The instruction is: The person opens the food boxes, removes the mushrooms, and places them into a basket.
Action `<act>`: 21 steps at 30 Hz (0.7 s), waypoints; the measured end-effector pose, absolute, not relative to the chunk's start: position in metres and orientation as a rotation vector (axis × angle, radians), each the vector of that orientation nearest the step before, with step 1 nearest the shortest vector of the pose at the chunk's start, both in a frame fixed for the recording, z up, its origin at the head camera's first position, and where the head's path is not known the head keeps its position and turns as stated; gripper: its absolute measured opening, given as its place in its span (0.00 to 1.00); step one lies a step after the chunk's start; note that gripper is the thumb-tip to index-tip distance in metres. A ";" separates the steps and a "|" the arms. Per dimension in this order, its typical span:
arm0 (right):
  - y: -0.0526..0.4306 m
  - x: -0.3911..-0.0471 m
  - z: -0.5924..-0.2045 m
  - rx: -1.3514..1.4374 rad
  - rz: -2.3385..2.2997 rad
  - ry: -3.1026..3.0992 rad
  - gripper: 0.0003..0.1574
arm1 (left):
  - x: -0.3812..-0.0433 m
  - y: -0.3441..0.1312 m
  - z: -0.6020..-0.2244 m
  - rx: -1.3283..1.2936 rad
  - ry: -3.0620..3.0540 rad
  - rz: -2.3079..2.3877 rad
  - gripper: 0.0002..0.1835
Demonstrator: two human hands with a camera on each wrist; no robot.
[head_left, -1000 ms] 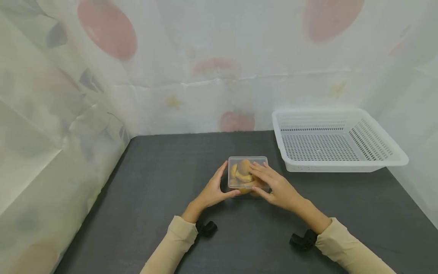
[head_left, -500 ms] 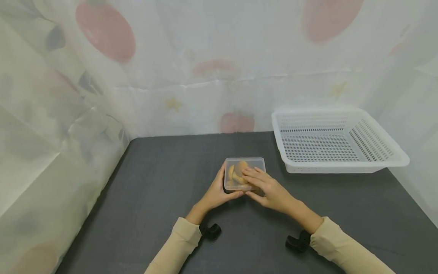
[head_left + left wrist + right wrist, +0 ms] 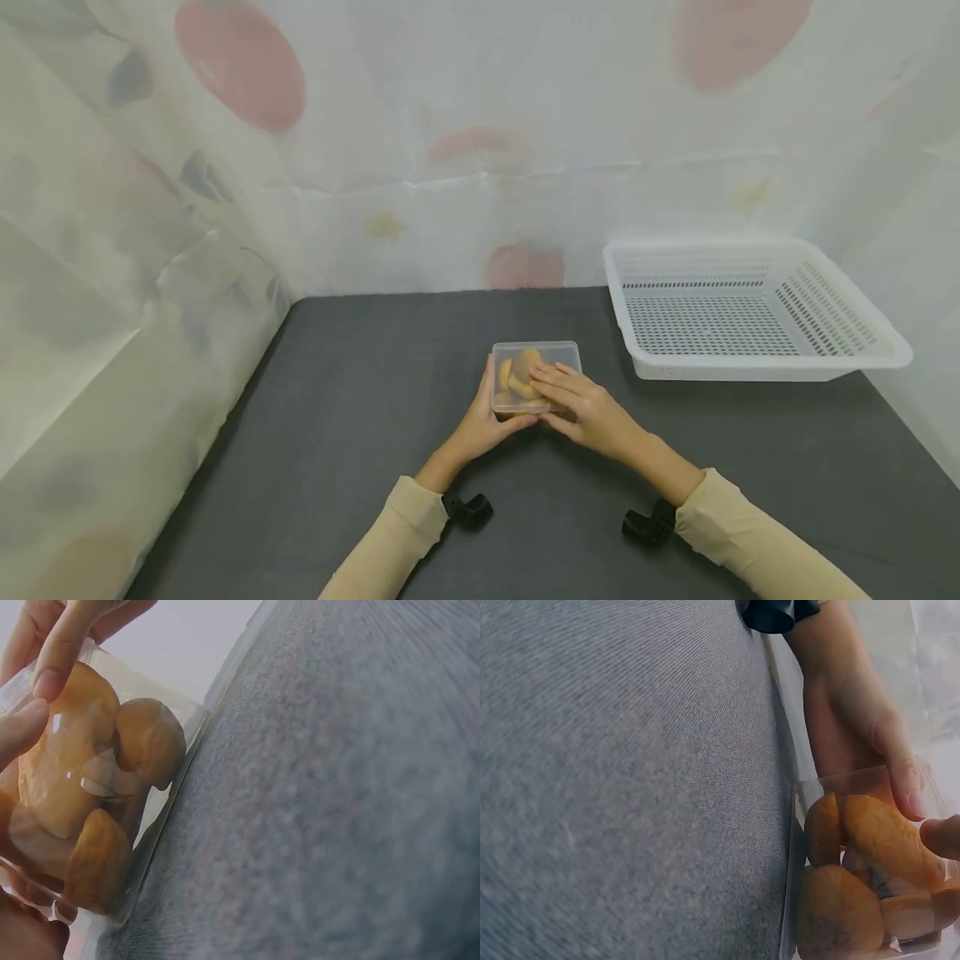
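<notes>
A clear rectangular plastic food box [image 3: 536, 408] with a frosted lid [image 3: 558, 350] sits on the dark table. Several smooth, rounded tan-brown pieces [image 3: 154, 739] fill it, their kind unclear. My left hand [image 3: 477, 427] holds the box from the left, fingers along that side and thumb across the front. My right hand [image 3: 596, 417] rests its extended fingers on the lid's right part, with its thumb at the front edge. Both thumb tips nearly meet there in the left wrist view. The box's right side is hidden behind the right hand in the head view.
A white perforated plastic basket [image 3: 757, 367] stands at the table's back right. The dark textured table [image 3: 360, 375] stretches around the box. Pale sheets with fruit prints [image 3: 450, 100] hang at the back and sides. Each wrist carries a black camera mount [image 3: 648, 523].
A second ago the lid showed above and behind the box front; now it lies lower, lined up with it. Both hands shifted slightly left with the box, and the thumbs came closer together.
</notes>
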State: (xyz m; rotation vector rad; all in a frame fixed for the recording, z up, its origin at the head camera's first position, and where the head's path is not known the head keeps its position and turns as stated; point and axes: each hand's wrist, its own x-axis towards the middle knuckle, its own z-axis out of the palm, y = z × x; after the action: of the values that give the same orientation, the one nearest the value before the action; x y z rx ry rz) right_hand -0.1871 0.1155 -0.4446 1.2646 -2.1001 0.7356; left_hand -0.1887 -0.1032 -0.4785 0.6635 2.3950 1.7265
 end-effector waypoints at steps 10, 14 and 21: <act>0.116 -0.189 -0.444 1.316 0.619 -1.962 0.24 | -0.189 -0.099 -0.477 0.705 2.364 1.741 0.66; 0.116 -0.190 -0.445 1.329 0.551 -1.938 0.22 | -0.188 -0.098 -0.478 0.709 2.381 1.742 0.64; 0.114 -0.191 -0.445 1.347 0.467 -1.930 0.27 | -0.186 -0.097 -0.478 0.701 2.409 1.750 0.64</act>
State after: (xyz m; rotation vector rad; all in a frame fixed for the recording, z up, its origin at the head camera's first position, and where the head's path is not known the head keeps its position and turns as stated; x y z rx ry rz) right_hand -0.1913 0.1144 -0.4451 1.3474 -1.9297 0.4675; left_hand -0.1856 -0.0975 -0.4777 0.7012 2.4090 1.7502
